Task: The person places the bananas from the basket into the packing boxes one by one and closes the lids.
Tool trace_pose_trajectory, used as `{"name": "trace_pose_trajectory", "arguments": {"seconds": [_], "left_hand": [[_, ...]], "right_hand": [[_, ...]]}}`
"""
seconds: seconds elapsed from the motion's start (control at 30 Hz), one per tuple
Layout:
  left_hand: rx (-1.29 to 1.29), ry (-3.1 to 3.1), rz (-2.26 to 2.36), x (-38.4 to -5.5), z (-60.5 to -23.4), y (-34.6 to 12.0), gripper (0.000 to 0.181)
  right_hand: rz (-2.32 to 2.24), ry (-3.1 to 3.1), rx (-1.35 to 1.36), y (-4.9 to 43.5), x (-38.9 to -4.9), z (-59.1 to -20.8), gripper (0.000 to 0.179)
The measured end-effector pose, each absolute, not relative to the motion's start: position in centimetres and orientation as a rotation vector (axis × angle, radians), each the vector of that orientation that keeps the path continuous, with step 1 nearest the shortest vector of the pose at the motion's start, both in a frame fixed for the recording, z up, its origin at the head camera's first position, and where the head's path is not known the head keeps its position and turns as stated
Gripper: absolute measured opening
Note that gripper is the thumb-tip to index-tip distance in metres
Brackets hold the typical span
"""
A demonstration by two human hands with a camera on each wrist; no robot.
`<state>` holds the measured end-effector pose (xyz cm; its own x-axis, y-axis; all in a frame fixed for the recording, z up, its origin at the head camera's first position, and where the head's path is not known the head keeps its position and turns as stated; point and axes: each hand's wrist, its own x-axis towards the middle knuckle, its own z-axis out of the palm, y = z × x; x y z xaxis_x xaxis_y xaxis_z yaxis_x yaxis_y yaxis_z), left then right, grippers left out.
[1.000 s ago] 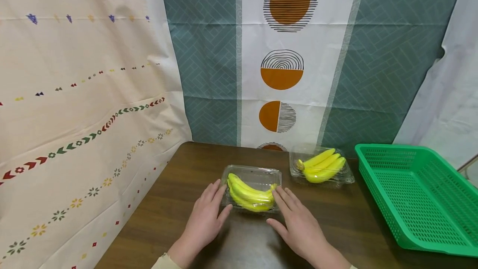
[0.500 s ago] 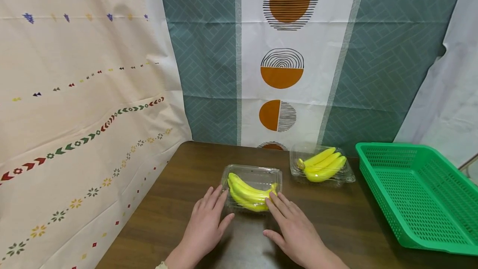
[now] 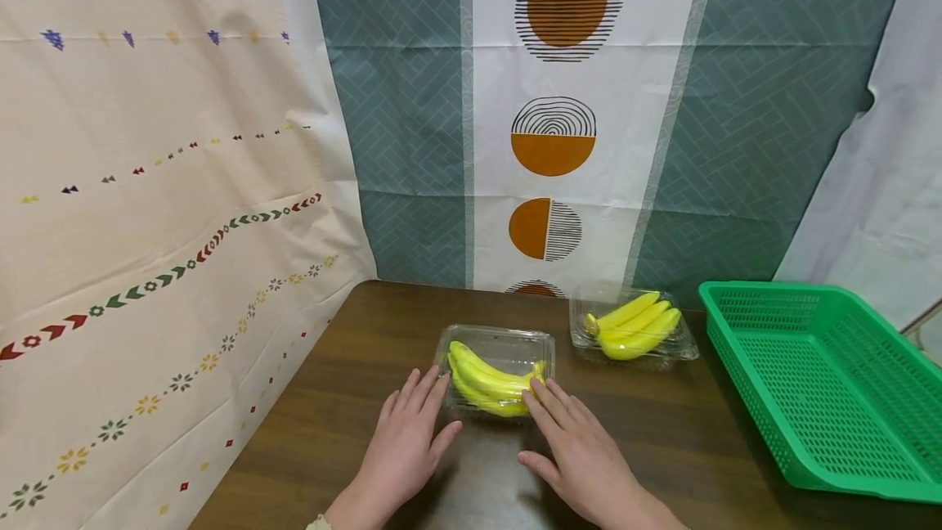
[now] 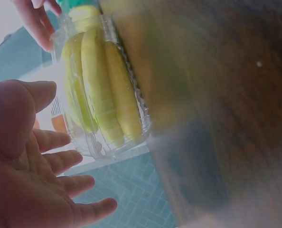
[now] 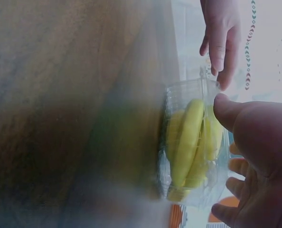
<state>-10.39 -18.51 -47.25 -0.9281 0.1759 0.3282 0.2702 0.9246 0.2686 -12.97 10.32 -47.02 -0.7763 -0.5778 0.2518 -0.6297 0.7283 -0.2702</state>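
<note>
A clear plastic clamshell box [image 3: 508, 340] with a bunch of yellow bananas [image 3: 489, 383] inside lies on the brown table, its lid down. At its left front corner is my left hand [image 3: 405, 440], fingers spread and fairly straight. My right hand [image 3: 577, 448] reaches over the right front corner, straight fingertips at the lid by the banana stem. In the left wrist view the bananas [image 4: 100, 85] show through the box's side, beside the open palm [image 4: 22, 175]. From the right wrist, the box [image 5: 186, 88] appears close to the thumb; whether fingertips press the plastic I cannot tell.
A second clear box [image 3: 581, 342] holding bananas [image 3: 636, 325] stands behind and to the right. Farther right is a green perforated basket [image 3: 802, 473]. Patterned curtains [image 3: 405, 145] hang behind and to the left of the table [image 3: 316, 399].
My right hand has shifted slightly left, its fingers farther over the lid. The left hand has moved slightly right and down. Between half a second ago and now both hands stay nearly still.
</note>
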Motion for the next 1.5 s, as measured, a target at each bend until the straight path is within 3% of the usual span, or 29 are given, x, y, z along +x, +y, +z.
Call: {"name": "trace_pose_trajectory", "arguments": {"seconds": [0.53,1.5], "left_hand": [[-0.312,-2.788,-0.443,-12.1,-47.4,-18.3,0.066],[-0.303,-2.855,-0.481,-17.7,-46.8,-18.1,0.068]], "right_hand": [[0.473,-2.714,0.959,10.0,-14.6,-47.0,0.077],[0.349,-2.758,0.941,9.7,-20.4,-46.1,0.076]]}}
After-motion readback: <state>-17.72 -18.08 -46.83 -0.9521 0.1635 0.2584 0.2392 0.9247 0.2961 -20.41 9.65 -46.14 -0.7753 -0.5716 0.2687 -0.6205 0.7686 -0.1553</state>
